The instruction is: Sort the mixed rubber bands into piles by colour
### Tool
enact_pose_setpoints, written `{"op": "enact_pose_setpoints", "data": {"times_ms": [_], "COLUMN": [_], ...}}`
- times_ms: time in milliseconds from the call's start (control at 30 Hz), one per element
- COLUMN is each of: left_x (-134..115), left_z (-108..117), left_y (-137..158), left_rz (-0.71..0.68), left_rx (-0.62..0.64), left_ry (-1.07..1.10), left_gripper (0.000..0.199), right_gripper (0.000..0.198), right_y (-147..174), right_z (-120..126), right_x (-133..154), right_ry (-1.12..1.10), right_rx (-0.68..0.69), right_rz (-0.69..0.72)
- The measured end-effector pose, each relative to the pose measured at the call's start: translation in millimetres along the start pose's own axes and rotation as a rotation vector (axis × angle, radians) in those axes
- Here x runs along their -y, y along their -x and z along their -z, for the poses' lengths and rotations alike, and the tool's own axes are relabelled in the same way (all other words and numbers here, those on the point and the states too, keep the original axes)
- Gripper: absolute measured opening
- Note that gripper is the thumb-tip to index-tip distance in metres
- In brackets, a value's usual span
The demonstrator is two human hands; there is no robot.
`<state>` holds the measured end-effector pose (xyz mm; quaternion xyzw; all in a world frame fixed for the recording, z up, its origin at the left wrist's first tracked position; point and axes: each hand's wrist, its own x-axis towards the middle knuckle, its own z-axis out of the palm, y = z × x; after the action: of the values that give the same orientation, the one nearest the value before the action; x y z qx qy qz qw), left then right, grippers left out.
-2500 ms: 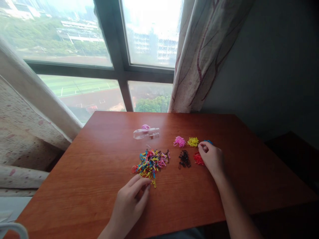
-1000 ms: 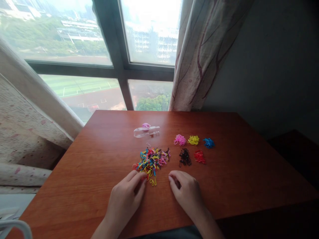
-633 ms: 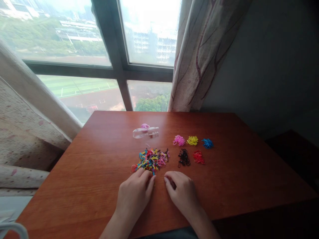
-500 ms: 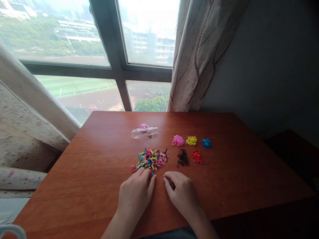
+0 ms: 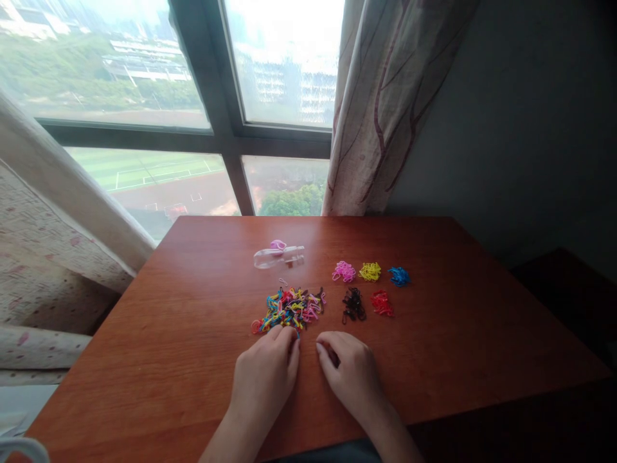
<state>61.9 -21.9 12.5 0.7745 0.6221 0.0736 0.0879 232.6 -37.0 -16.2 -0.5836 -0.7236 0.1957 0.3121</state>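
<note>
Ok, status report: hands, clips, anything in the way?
Left hand at near edge of mixed pile; right hand alongside, fingers curled. Can't tell if either holds anything. Five single-colour piles farther right. Nothing seen blocking either hand.

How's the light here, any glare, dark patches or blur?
In the head view, the upper right window pane is nearly blown out, pale glare lies on the table at far left, the wall at right sinks into shadow, and the mixed pile of clips looks soft.
</note>
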Motion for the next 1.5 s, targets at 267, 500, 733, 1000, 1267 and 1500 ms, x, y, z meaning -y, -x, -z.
{"op": "enact_pose_setpoints", "data": {"times_ms": [267, 500, 733, 1000, 1267, 1500], "left_x": [22, 40, 37, 35, 34, 34], "left_z": [0, -12, -10, -7, -6, -8], "left_y": [12, 28, 27, 26, 27, 27], "left_rz": [-0.154, -0.208, -0.191, -0.179, -0.172, -0.194], "left_rx": [-0.177, -0.215, -0.192, -0.167, -0.138, -0.152], "left_ry": [0.239, 0.366, 0.348, 0.317, 0.307, 0.276], "left_gripper": [0.015, 0.014, 0.016, 0.018, 0.017, 0.017], "right_gripper": [0.013, 0.007, 0.012, 0.013, 0.014, 0.014], "right_y": [-5, -18, -11, -20, -14, -8], "right_z": [-3, -15, -12, -14, 3, 13], "right_x": [8, 22, 16, 24, 20, 9], "right_ry": [0.06, 0.098, 0.071, 0.157, 0.117, 0.138], "right_rx": [0.013, 0.017, -0.025, -0.008, -0.038, 0.004], "right_rz": [-0.018, -0.02, -0.007, 0.025, 0.021, -0.033]}}
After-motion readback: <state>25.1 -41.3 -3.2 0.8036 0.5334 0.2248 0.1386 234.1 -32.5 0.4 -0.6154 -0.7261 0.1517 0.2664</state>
